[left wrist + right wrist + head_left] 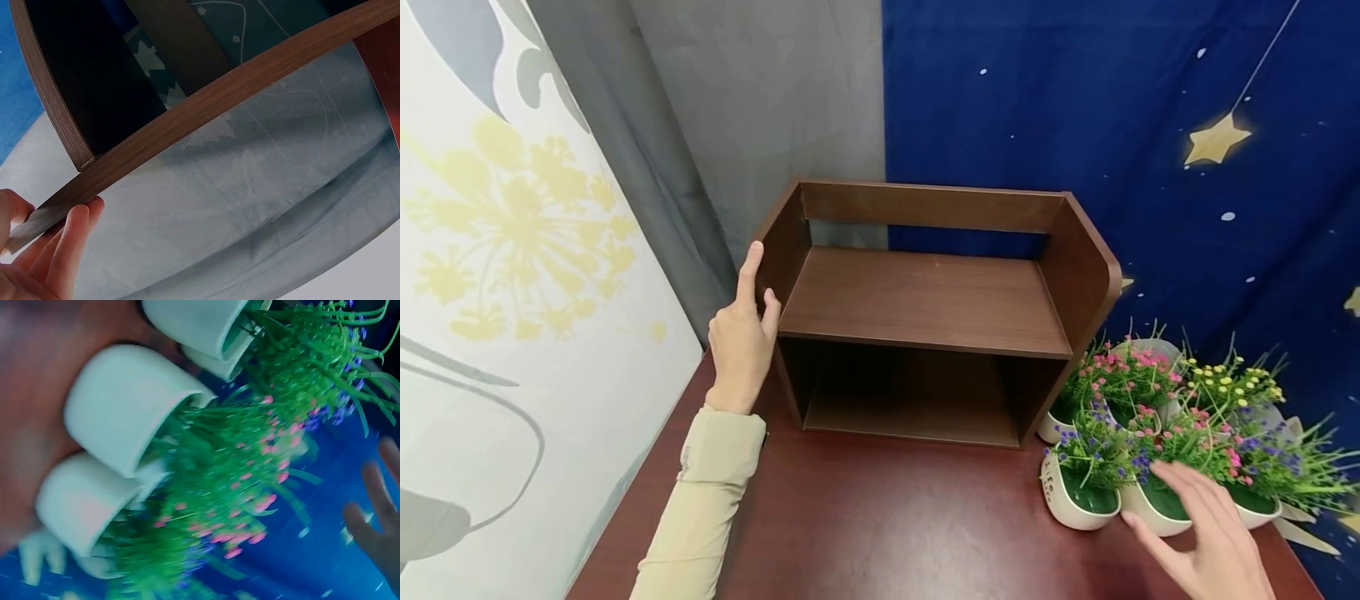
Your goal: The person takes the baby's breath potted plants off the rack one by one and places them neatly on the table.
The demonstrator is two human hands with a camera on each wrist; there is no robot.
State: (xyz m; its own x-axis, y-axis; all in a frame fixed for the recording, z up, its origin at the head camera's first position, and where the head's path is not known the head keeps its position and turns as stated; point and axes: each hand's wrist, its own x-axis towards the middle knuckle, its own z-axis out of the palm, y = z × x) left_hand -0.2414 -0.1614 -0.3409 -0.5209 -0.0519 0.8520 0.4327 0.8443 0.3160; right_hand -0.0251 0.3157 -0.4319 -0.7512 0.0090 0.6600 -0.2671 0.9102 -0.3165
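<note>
A dark brown two-tier wooden shelf stands on the table, its upper deck and lower compartment facing me. My left hand holds the front edge of its left side panel; in the left wrist view the thumb is on one face of the panel and the fingers on the other. Over the potted flowers at the right, my right hand is spread and holds nothing. Nearest to it is a white pot with pink flowers. Beside that stands a white pot with purple flowers, lettering on its side.
More potted flowers, one with yellow blooms, crowd the table's right side against a blue star-printed curtain. Grey curtain hangs behind the shelf. A white patterned panel borders the reddish-brown table on the left.
</note>
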